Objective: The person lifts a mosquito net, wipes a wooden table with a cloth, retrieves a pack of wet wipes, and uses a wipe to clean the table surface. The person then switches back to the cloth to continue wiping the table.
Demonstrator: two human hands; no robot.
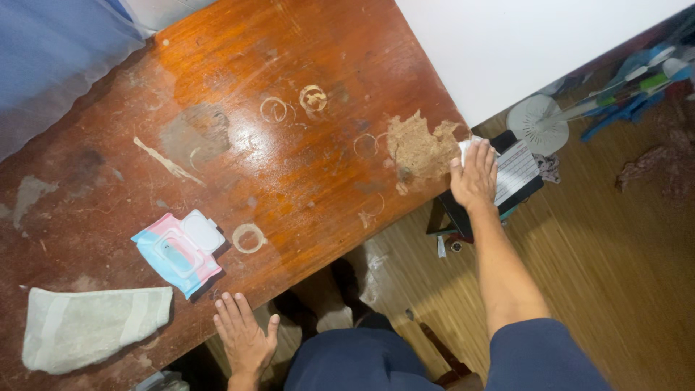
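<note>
A small white wipe is pressed flat under the right hand at the worn brown wooden table's three o'clock edge. The left hand, spread wide and holding nothing, is rested at six o'clock. The wipe could be snagged and torn on the rough chipped patch beside it.

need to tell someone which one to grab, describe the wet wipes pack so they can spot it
On the worn wooden table, look near the front edge, just beyond the left hand. The wipes pack is a soft pink-and-blue packet with its white lid flipped open, unlike the plain folded cloth beside it.

Grey towel, white fan
</note>
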